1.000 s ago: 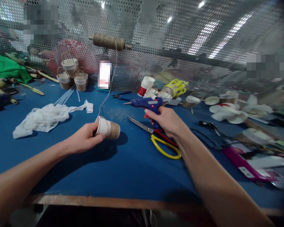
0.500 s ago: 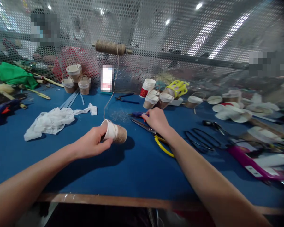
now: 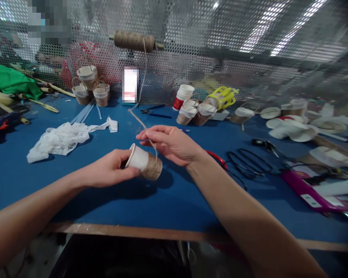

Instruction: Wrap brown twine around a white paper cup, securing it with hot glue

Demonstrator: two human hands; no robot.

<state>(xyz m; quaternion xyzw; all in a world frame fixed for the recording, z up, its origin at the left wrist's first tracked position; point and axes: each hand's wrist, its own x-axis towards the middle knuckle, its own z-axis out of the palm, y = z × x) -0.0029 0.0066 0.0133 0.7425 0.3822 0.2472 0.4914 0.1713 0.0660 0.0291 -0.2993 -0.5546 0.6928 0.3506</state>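
Observation:
My left hand (image 3: 113,168) grips a white paper cup (image 3: 140,161) lying on its side, its rim towards the hand. Brown twine is wound around the cup's base half. My right hand (image 3: 172,144) is closed on the loose twine (image 3: 137,117) just above the cup, thumb against the fingers. From there the strand runs down onto the wound part, and at its other end it rises to the twine spool (image 3: 134,41) on a rod at the mesh wall. My right arm partly covers a red curved handle (image 3: 217,157).
Twine-wrapped little baskets (image 3: 87,77) stand at the back left, above crumpled white fabric (image 3: 59,141). Behind the hands lie blue-handled pliers (image 3: 156,112). A cup stack (image 3: 183,96), a black cable coil (image 3: 249,164) and a purple power strip (image 3: 307,191) are on the right.
My right hand has left the blue-and-orange tool by the scissors and moved left onto the twine. The cup has shifted slightly right in my left hand. The view has tilted down a little.

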